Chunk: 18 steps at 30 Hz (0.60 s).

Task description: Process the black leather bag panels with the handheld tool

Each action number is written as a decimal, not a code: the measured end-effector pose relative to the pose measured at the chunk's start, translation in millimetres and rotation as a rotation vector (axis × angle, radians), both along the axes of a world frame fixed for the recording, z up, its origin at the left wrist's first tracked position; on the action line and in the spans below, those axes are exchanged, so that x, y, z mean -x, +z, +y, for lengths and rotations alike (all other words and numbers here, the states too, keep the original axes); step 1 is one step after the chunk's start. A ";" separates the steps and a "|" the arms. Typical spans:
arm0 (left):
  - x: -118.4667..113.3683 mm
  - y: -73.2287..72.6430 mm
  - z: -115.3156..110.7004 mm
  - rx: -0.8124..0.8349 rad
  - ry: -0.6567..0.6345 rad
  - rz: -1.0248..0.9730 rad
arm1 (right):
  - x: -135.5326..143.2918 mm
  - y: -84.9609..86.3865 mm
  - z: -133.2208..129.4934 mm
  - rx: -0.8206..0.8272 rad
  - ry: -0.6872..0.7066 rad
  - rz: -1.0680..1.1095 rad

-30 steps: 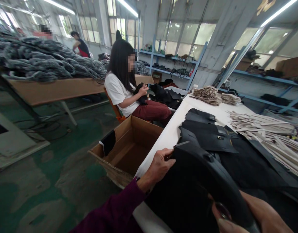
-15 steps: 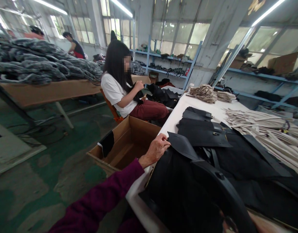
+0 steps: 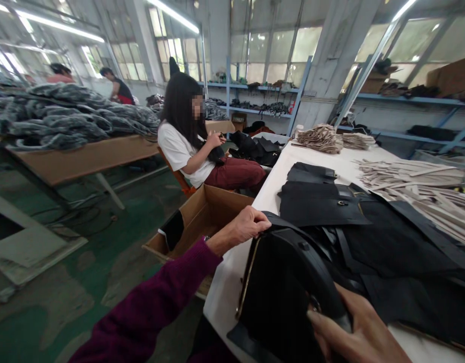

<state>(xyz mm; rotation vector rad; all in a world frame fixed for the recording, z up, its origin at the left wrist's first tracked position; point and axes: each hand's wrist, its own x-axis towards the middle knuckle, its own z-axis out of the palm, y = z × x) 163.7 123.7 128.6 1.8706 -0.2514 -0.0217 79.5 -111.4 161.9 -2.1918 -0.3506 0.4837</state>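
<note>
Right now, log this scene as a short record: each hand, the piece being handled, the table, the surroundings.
Left hand: thumb and fingers pinched at the far end of the black piece
Right hand: gripping the near right side of the same piece
Piece detail: gold-toned edging along its left side
Table: white top, bearing flat black panels and loose beige strips
Beside table: open cardboard box
Nearby: seated co-worker in a white top, hands raised over the lap
</note>
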 end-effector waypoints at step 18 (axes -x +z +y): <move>1.8 -27.7 -17.6 0.412 0.070 0.273 | -19.7 4.8 6.6 0.002 0.029 -0.004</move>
